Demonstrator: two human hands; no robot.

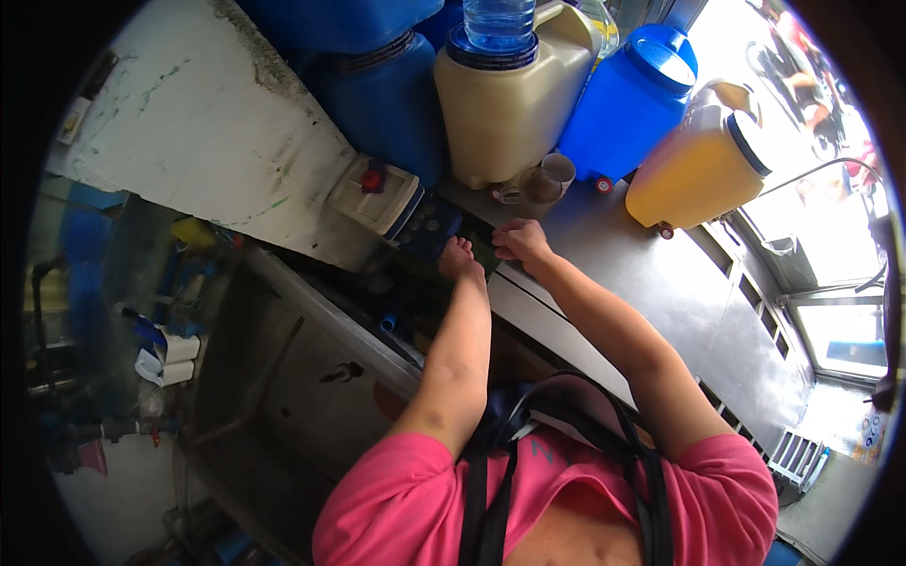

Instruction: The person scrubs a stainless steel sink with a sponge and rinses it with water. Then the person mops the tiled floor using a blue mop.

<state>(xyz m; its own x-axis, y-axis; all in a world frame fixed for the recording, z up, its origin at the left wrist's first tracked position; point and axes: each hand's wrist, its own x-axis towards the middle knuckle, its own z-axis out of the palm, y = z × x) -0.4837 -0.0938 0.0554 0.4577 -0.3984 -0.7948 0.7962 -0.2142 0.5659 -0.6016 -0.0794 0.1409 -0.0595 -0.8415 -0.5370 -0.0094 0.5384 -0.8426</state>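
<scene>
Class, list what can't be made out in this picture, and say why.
Head view: whether the left hand or right hand holds anything; both are small and curled.
Head view: the top of the clear ribbed container, cut off by the upper edge.
Head view: details of the person outside, blurred and washed out by glare.

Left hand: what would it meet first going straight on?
Likely the dark blue tray just ahead of the left hand; depth is unclear, so it might pass above.
</scene>
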